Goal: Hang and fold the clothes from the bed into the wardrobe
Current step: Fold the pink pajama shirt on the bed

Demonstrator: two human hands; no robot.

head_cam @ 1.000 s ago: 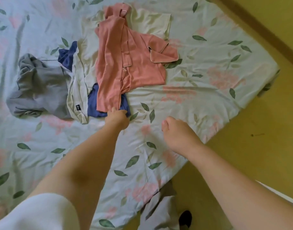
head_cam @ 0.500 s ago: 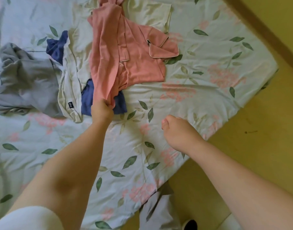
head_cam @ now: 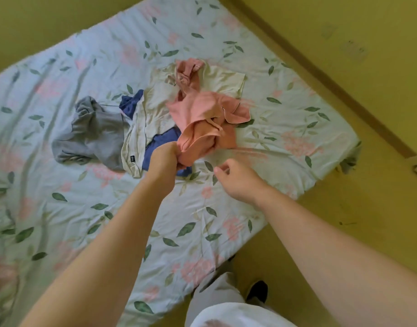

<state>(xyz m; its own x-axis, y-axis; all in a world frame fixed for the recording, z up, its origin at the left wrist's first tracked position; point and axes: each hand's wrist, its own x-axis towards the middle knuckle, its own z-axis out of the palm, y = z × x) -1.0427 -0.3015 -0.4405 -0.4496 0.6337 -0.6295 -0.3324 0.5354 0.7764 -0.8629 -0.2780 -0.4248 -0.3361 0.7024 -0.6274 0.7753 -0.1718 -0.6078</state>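
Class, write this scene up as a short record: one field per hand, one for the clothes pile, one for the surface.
left hand: grips the pink shirt
right hand: holds nothing, fingers loosely curled
pile: grey garment, cream shirt, blue garment, overlapping
surface: bed, floral print

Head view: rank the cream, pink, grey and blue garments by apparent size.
1. cream garment, widest spread, though partly covered.
2. pink garment and grey garment: alike; pink is raised nearer the camera.
3. blue garment, mostly hidden.
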